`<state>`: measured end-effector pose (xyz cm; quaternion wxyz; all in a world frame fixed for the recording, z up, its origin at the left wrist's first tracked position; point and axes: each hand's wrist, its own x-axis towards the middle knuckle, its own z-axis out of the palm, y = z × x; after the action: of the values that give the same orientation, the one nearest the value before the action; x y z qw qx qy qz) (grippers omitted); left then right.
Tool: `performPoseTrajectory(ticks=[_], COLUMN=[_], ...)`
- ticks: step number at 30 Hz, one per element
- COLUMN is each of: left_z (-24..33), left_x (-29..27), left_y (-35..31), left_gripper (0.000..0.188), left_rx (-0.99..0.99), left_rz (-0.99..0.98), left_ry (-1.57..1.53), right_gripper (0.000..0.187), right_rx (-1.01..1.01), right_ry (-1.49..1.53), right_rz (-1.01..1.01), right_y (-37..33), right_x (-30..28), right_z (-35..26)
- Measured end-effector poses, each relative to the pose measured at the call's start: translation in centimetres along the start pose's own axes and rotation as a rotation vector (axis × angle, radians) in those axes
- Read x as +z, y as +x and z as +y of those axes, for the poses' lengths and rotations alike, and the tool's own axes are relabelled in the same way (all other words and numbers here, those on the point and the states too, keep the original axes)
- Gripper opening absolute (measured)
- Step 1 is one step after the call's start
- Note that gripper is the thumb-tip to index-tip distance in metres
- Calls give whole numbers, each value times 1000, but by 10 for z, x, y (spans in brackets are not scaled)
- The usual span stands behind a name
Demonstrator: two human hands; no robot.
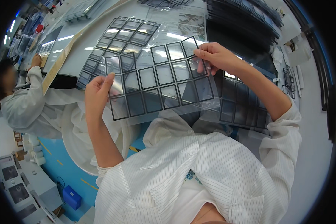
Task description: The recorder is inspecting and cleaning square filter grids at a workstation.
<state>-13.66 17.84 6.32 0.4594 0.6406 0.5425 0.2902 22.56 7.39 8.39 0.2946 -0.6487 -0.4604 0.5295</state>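
A clear film sheet [148,78] with rows of black-outlined rectangles is held up in front of me, slightly tilted. My left hand [97,93] pinches its left edge between thumb and fingers. The opposite edge, near the upper right corner, is gripped by my right hand [216,58], thumb on top. In the sheet's top row there is a gap between rectangles. Behind it, similar black-framed sheets [132,31] lie on the table, partly covered by the held one. More framed sheets [242,102] lie below my right forearm.
A dark stack of sheets [242,31] rises at the far right of the table [78,59]. On the left stands a white round bin [69,149] with white material inside. A co-worker [26,100] sits at the far left. A blue box [71,197] is on the floor.
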Motion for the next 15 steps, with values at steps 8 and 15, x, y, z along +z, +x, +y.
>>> performPoseTrajectory(ticks=[8,15], left_z=[12,21], left_x=[13,57], left_y=[-15,-33], left_gripper=[27,25], left_rx=[-8,-62], left_rz=[-161,-550], left_ry=[-343,-434], right_gripper=[28,26], right_rx=[-138,15], right_ry=[89,41], right_rz=[25,80], right_y=[-50,-99], right_x=[-37,-66], right_z=[1,34])
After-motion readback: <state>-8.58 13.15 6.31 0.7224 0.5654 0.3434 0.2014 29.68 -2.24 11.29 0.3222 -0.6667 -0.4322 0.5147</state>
